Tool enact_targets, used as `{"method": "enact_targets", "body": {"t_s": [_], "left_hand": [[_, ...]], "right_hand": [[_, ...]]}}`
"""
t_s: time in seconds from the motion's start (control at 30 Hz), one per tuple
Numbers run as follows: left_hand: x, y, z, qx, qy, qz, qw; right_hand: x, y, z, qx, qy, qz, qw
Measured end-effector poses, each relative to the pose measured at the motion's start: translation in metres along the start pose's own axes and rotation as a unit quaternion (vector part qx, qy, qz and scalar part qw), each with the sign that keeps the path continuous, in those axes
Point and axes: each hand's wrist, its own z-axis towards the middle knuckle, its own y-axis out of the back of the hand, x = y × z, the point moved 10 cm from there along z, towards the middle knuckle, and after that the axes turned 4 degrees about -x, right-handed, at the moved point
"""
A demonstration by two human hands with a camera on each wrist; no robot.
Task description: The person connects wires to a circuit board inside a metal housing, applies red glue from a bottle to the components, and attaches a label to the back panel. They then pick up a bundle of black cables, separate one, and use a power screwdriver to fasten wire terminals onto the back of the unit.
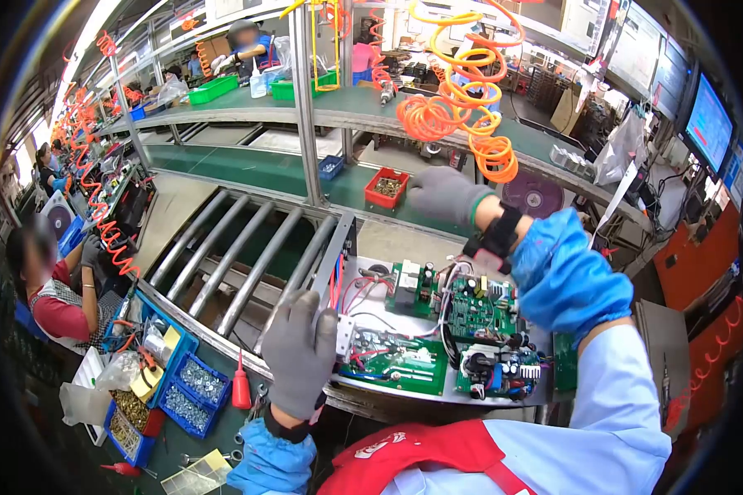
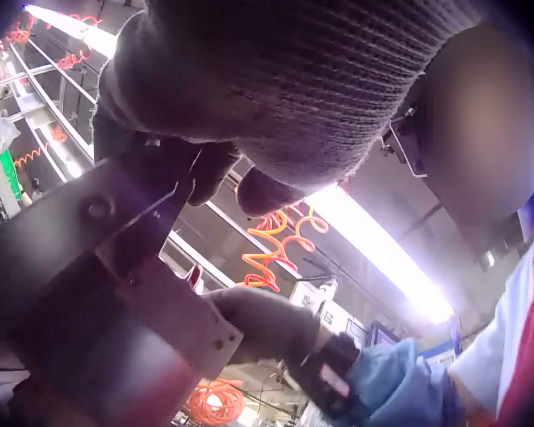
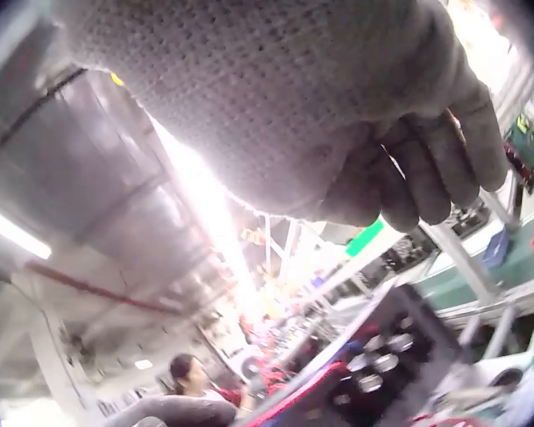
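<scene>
My left hand (image 1: 301,355), in a grey knit glove, is at the left end of a metal chassis (image 1: 454,388) filled with green circuit boards (image 1: 479,309). In the left wrist view its fingers (image 2: 215,173) bend around the dark metal edge (image 2: 98,209) of that chassis. A pale bracket with holes (image 1: 344,337) sits just beside it. My right hand (image 1: 446,196), gloved the same way, is raised beyond the chassis, near a red bin of small brass-coloured parts (image 1: 386,188). Its fingers (image 3: 432,169) hang loosely bent with nothing between them.
Metal rollers (image 1: 235,264) run left of the chassis. Blue bins of screws (image 1: 194,396), a red bottle (image 1: 240,388) and wrenches lie at lower left. An orange coiled hose (image 1: 491,153) hangs above the right hand. Another person (image 1: 58,305) sits at far left.
</scene>
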Motion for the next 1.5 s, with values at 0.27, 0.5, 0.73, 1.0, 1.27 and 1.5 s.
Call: {"method": "enact_targets", "body": {"t_s": [0.27,0.5,0.73,1.0,1.27,1.5], "left_hand": [[0.005,-0.003,-0.001,-0.017,-0.02,0.065,0.998],[0.004,-0.009,0.003,0.041,0.022,0.143,0.989],[0.001,-0.009,0.006,0.041,-0.009,0.141,0.989],[0.001,-0.009,0.008,0.005,-0.032,0.099,0.995],[-0.006,-0.005,0.01,0.014,-0.002,0.089,0.996],[-0.023,-0.039,0.039,0.155,0.311,-0.329,0.878]], "right_hand": [[-0.17,-0.052,0.088,-0.038,-0.107,-0.447,0.887],[-0.283,-0.01,0.105,-0.003,-0.329,-0.244,0.912],[-0.329,-0.048,-0.002,-0.123,-0.484,0.459,0.735],[-0.272,-0.051,-0.033,-0.137,-0.456,0.57,0.67],[-0.179,0.01,-0.095,0.08,-0.374,0.437,0.814],[-0.028,0.056,-0.127,0.116,-0.075,0.372,0.918]]}}
